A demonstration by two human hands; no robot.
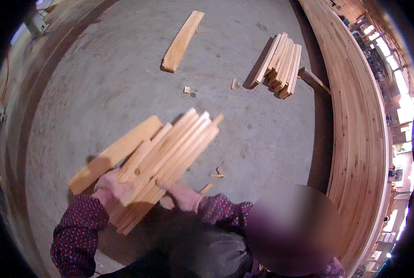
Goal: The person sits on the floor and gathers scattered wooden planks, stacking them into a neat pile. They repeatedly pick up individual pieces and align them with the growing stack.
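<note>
Between my two hands I hold a bundle of wooden strips (170,150), slanting from lower left to upper right, their far ends uneven. My left hand (112,187), in a pinkish glove, is closed around the bundle's left side near its close end. On the right side, my gloved right hand (183,194) grips it with the fingers reaching over the top. Both hands' undersides are hidden. Beside the bundle, just past my left hand, a wide flat board (116,155) lies on the concrete floor.
A single board (182,41) lies farther off on the floor. At the far right sits a stack of strips (281,65), near a short wooden support (314,81). A long pile of timber (357,153) runs down the right side. Small wood offcuts (186,90) are scattered about.
</note>
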